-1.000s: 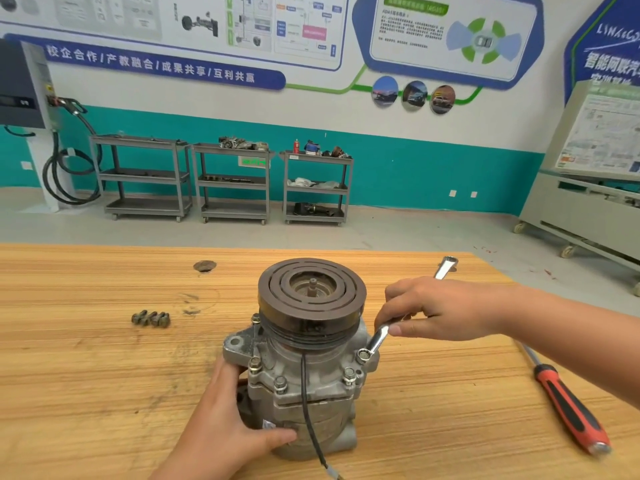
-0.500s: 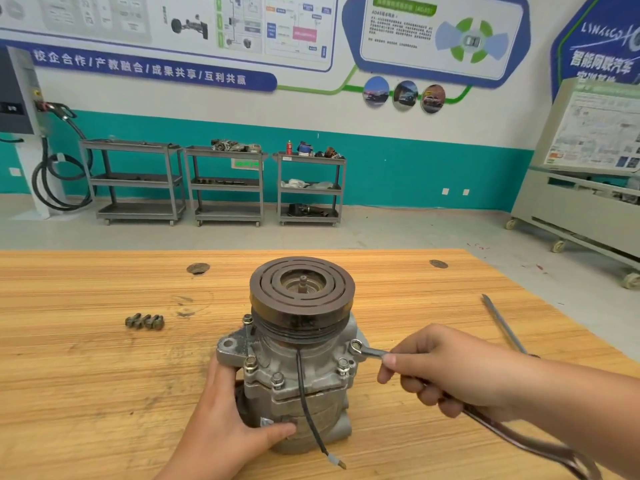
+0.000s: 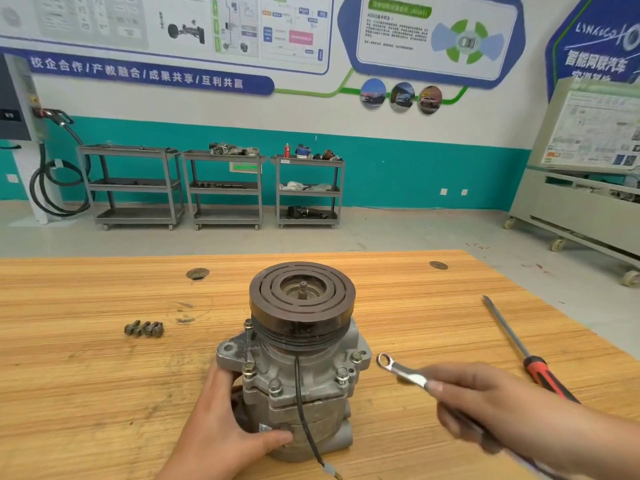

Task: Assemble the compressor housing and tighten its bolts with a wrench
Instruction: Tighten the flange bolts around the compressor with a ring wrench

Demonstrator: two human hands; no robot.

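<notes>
Wrench [image 3: 403, 370]: its ring end has come off the bolt [image 3: 355, 357] at 3 o'clock on the compressor [image 3: 298, 375] and now sits just beside it, apart. Right hand [image 3: 485, 407]: gripping the wrench shaft, it has swung from 2 o'clock of the compressor to 4 o'clock.

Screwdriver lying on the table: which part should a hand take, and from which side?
Take the screwdriver by its thick red-and-black handle, from above, fingers across it. It lies flat on the table, thin shaft pointing away, so the handle probably gives the fuller hold. The right hand, holding the wrench, hides the handle's near end.
</notes>
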